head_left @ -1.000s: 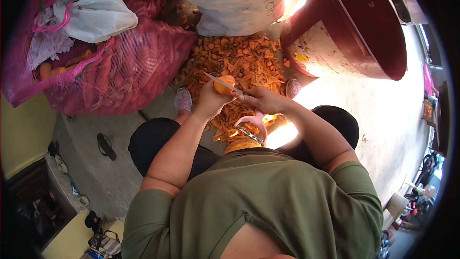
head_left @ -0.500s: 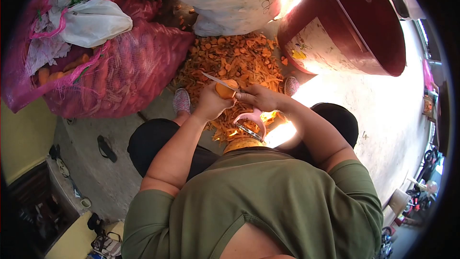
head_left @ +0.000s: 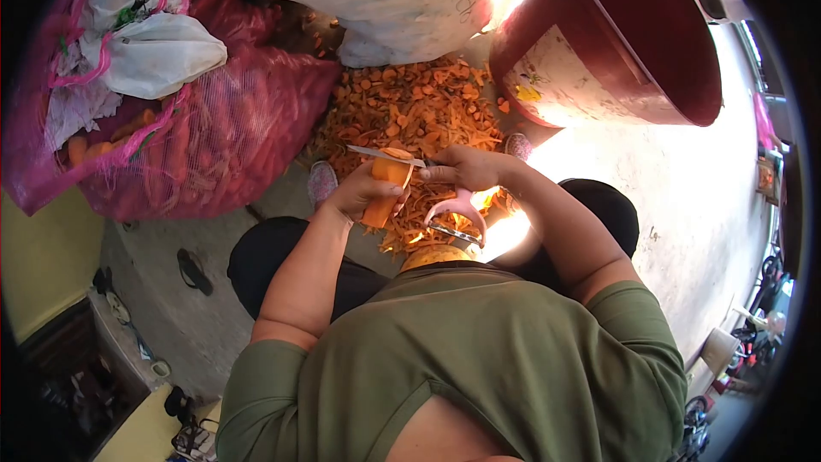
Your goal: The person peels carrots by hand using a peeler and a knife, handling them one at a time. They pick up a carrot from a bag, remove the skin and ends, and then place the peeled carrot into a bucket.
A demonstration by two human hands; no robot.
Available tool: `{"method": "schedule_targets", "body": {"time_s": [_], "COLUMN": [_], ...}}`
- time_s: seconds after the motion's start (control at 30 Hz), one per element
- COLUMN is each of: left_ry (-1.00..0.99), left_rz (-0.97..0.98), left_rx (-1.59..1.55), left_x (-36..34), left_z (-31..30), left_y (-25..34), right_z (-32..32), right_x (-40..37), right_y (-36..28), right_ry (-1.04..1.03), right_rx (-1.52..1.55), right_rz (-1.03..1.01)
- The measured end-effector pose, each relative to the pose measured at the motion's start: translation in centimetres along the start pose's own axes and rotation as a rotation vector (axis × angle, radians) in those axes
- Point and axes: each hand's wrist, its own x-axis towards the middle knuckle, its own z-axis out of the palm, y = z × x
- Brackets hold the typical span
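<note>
My left hand is wrapped around a thick peeled carrot, which stands roughly upright. A knife lies across the carrot's top end, with a thin orange piece showing above the blade. My right hand grips the knife's handle, its fingers close to the carrot. Under that same hand hangs a pink peeler, its handle running up to the palm; the grip on it is partly hidden. Below and beyond both hands spreads a heap of carrot peelings and cut ends.
A pink mesh sack of carrots stands at the left, with a white plastic bag on it. A large white sack is at the back. A dark red tub stands at the right. A sandal lies on the floor.
My left hand has moved slightly left and down, and more of the carrot now shows, more upright. The knife now crosses its top end. The peeler has shifted slightly right.
</note>
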Motion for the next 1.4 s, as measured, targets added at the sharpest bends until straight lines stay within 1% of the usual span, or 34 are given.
{"method": "schedule_targets", "body": {"time_s": [0.07,0.13,0.17,0.23,0.27,0.33,0.37,0.4,0.47,0.5,0.53,0.6,0.7,0.8,0.9,1.0,1.1,1.2,1.3,1.4], "left_ry": [0.119,0.181,0.209,0.245,0.267,0.288,0.298,0.303,0.35,0.372,0.36,0.339,0.438,0.447,0.44,0.434,0.474,0.538,0.509,0.558], "left_rz": [0.045,0.205,0.288,0.328,0.351,0.288,0.261,0.232,0.24,0.245,0.262,0.293,0.282,0.285,0.308,0.276,0.262,0.288,0.384,0.392], "left_rx": [0.155,0.576,0.789,0.718,0.677,0.506,0.424,0.346,0.205,0.134,0.093,0.008,0.165,0.229,0.228,0.24,0.204,0.239,0.273,0.334], "left_x": [0.4,0.9,1.2,1.5,1.5,1.0,0.8,0.6,0.8,0.9,1.0,0.9,0.8,0.8,1.2,1.4,1.6,1.7,1.9,1.7], "left_z": [0.4,0.7,0.9,1.1,1.1,1.0,0.9,0.8,-0.5,-1.1,-1.3,-1.3,-0.1,0.5,0.1,-0.1,-0.3,0.2,-0.2,0.1], "left_y": [0.2,-1.0,-1.3,-1.3,-1.2,-0.6,0.0,0.4,0.0,-0.3,-0.4,-0.7,-0.6,-0.3,-0.7,-0.8,-1.4,-1.2,-1.8,-1.6], "right_z": [0.1,0.6,0.6,0.7,0.5,0.1,-0.3,-0.5,-0.6,-0.6,-0.1,0.7,1.4,1.5,1.7,2.0,1.8,1.6,1.8,1.9], "right_x": [0.2,0.7,1.0,1.6,1.8,1.9,1.7,1.8,1.9,2.0,1.2,1.6,1.6,1.6,1.3,1.3,1.8,1.4,1.4,1.3], "right_y": [0.4,1.5,2.2,3.5,4.0,4.2,4.1,4.0,4.1,4.0,1.4,1.6,1.1,1.1,0.6,0.8,1.6,0.9,0.8,0.6], "right_ry": [0.054,0.147,0.213,0.335,0.33,0.313,0.312,0.295,0.265,0.235,0.28,0.195,0.152,0.109,0.116,0.157,0.101,0.085,0.096,0.135], "right_rx": [-0.005,-0.008,0.124,0.393,0.463,0.593,0.434,0.407,0.361,0.278,0.204,0.136,-0.067,-0.03,-0.015,-0.023,0.029,0.017,0.029,-0.003], "right_rz": [-0.005,-0.001,0.051,0.151,0.183,0.248,0.224,0.205,0.171,0.165,0.156,0.1,0.113,0.118,0.1,0.071,0.091,0.103,0.121,0.099]}}
